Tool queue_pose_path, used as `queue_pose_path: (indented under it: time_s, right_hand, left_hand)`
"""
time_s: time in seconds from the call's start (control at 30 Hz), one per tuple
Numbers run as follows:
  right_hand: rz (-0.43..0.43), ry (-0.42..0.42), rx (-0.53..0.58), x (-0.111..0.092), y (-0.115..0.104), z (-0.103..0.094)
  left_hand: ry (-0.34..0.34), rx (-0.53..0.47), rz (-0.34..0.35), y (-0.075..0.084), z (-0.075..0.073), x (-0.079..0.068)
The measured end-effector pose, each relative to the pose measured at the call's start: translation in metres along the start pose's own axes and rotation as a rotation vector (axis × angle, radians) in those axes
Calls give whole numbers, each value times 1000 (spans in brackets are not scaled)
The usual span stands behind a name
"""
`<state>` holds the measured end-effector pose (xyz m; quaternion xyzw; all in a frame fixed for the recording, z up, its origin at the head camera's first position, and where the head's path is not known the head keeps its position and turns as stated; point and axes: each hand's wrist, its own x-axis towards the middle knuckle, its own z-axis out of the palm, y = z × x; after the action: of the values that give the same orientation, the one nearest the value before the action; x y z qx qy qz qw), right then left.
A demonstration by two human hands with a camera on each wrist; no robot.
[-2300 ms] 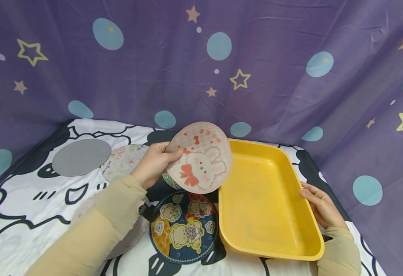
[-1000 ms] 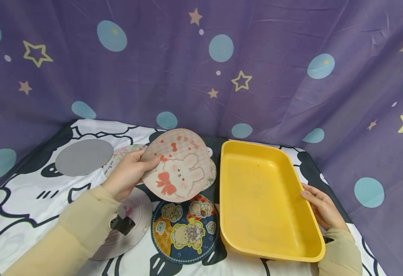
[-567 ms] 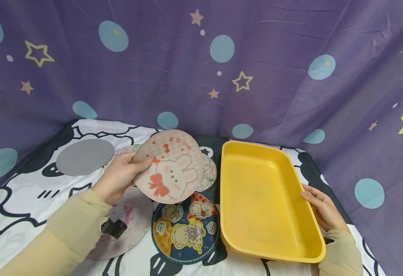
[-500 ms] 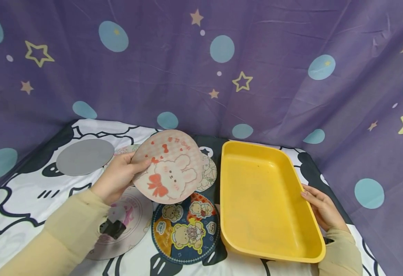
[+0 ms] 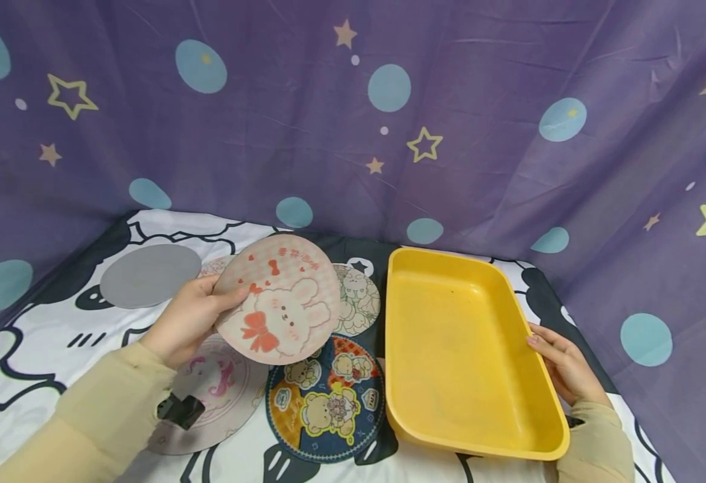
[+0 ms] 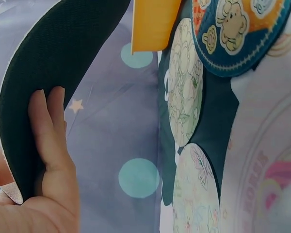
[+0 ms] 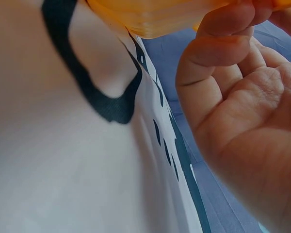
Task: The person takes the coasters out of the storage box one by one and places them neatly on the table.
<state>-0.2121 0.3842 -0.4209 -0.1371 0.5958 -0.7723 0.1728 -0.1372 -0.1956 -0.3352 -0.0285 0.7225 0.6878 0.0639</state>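
My left hand (image 5: 185, 320) pinches the left edge of a round pink mouse pad (image 5: 295, 295) with a bunny and red bow, thumb on the printed face. In the left wrist view its black underside (image 6: 53, 53) bends, with fingers spread against it. The pad is held up above others on the cloth: a dark blue bear pad (image 5: 329, 416), a pale green patterned one (image 5: 359, 302) and a pink-and-white one (image 5: 232, 396) partly under my left forearm. My right hand (image 5: 564, 362) grips the right rim of a yellow plastic tray (image 5: 462, 443), fingertips at its edge.
A plain grey round pad (image 5: 150, 275) lies at the back left, beside a floral pad (image 5: 214, 265) mostly hidden by my left hand. Black-and-white cartoon cloth (image 5: 45, 342) covers the table. A purple starred curtain (image 5: 305, 121) rises behind it.
My left hand has carried the bunny pad left and slightly down, away from the tray, uncovering more of the green patterned pad. My right hand stays on the tray's rim.
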Motion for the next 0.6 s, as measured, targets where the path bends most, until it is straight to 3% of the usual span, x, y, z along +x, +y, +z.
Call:
queue_pose_path:
  time_s: [0.6]
  right_hand:
    - [-2,-5,9,0,0,1]
  left_hand:
    - [58,16,-59,-21,-22,-15]
